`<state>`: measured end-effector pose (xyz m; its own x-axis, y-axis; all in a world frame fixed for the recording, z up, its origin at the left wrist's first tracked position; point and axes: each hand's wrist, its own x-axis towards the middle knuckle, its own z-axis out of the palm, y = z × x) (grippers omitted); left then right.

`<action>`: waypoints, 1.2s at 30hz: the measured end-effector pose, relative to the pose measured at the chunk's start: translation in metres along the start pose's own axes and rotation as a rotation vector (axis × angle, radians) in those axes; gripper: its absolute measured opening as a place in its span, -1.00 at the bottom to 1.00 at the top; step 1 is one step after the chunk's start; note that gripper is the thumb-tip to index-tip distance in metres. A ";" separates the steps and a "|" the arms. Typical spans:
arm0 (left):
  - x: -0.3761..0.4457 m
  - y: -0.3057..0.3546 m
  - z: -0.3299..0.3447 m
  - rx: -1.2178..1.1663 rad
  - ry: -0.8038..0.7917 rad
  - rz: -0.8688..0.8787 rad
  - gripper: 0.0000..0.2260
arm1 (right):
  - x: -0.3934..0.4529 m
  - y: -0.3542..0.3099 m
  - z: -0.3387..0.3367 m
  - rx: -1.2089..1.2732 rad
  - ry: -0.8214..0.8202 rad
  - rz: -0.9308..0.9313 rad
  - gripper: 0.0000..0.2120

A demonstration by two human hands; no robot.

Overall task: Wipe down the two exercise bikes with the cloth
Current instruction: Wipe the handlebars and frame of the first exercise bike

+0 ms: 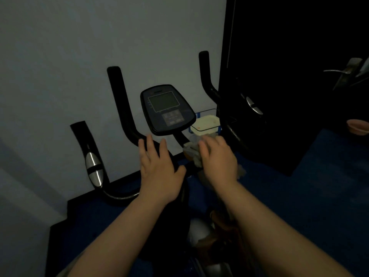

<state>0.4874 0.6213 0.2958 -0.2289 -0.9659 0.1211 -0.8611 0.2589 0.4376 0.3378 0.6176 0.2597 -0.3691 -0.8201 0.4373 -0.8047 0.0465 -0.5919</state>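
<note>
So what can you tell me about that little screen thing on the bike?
The console is a rounded black panel, plastic by the look of it, tilted up toward the rider. It has a blank greyish screen on top, so it seems switched off, and a small block of grey buttons underneath. It sits on a dark post between the two black handlebars. Neither hand touches it: the left hand is just below it, fingers straight, and the right hand has the cloth near the post.

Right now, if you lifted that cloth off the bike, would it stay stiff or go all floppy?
Probably floppy: the cloth lies crumpled and bunched under the right hand, with loose edges sticking out past the hand. It likely weighs little, since it looks thin. It should not roll, though a hanging corner might snag on the handlebar.
</note>
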 end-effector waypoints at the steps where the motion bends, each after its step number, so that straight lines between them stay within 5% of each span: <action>1: -0.001 -0.001 0.000 -0.006 -0.001 0.004 -0.26 | 0.004 0.000 0.000 0.007 -0.022 0.014 -0.65; 7: -0.001 0.001 0.000 0.011 -0.014 0.006 -0.27 | -0.036 0.012 -0.001 -0.165 0.054 -0.275 -0.74; 11: 0.000 -0.002 0.001 -0.032 0.006 0.020 -0.30 | 0.031 -0.008 0.000 -0.190 -0.255 -0.075 -0.75; 17: 0.000 -0.003 -0.001 -0.091 0.084 0.031 -0.38 | 0.017 -0.010 -0.007 -0.362 -0.292 -0.191 -0.70; 22: -0.001 -0.004 -0.002 -0.059 0.088 0.034 -0.34 | 0.071 -0.028 0.017 -0.499 -0.666 -0.052 -0.65; 26: -0.001 -0.004 -0.003 -0.075 0.089 0.012 -0.29 | 0.039 -0.025 0.010 -0.504 -0.642 -0.203 -0.67; 32: -0.002 -0.004 -0.004 -0.019 0.111 0.005 -0.31 | 0.079 -0.029 0.011 -0.406 -0.868 -0.141 -0.60; 36: -0.003 -0.005 -0.006 -0.014 0.127 0.003 -0.34 | 0.052 -0.030 0.003 -0.427 -0.851 -0.246 -0.58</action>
<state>0.4945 0.6230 0.2984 -0.1708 -0.9571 0.2340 -0.8538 0.2623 0.4496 0.3444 0.5721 0.2982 0.1547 -0.9637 -0.2175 -0.9764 -0.1156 -0.1825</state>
